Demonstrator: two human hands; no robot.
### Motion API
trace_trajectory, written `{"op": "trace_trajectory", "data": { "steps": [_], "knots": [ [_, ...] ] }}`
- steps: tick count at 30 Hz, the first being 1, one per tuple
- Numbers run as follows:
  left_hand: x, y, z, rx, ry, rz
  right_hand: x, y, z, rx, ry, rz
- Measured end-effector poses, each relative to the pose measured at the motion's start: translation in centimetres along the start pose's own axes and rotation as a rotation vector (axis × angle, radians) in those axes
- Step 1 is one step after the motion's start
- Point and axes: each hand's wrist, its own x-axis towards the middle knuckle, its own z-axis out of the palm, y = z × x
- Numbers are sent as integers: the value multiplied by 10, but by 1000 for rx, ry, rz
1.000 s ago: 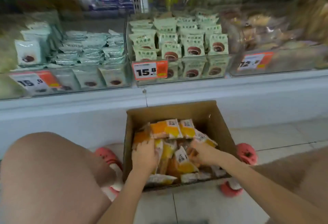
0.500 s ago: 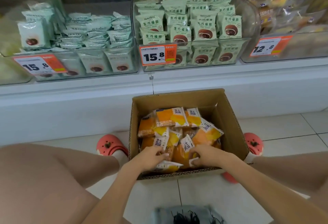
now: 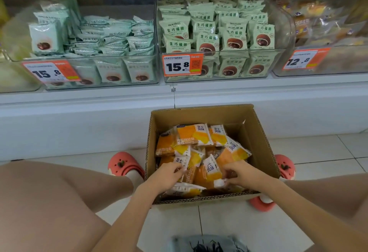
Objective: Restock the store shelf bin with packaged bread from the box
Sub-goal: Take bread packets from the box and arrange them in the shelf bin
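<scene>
Box (image 3: 201, 116) sits on floor below the bins (image 3: 219, 76), in easy reach. Left hand (image 3: 167, 174) and right hand (image 3: 239, 173) each pinch a bread pack (image 3: 209, 172) inside box's near end, likely gathering several per lift.

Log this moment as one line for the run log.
stage: picking from box | left hand: grips bread packet | right hand: grips bread packet | shelf bin: none added yet

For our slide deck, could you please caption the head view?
Both hands, left and right, grip orange bread packets in a cardboard box below clear shelf bins.
</scene>
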Motion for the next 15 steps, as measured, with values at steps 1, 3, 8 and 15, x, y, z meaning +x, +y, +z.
{"op": "trace_trajectory", "data": {
  "steps": [1,3,8,15],
  "knots": [
    [0,0,0,5,3,7,-1,0,0,-22,34,-2],
    [-1,1,0,-2,23,26,-3,-5,-5,6,190,14],
    [-1,8,-2,-96,104,68,-12,-27,-37,269,504,-40],
    [0,7,1,-51,41,53,2,-5,4,-31,-273,88]
  ]
}}
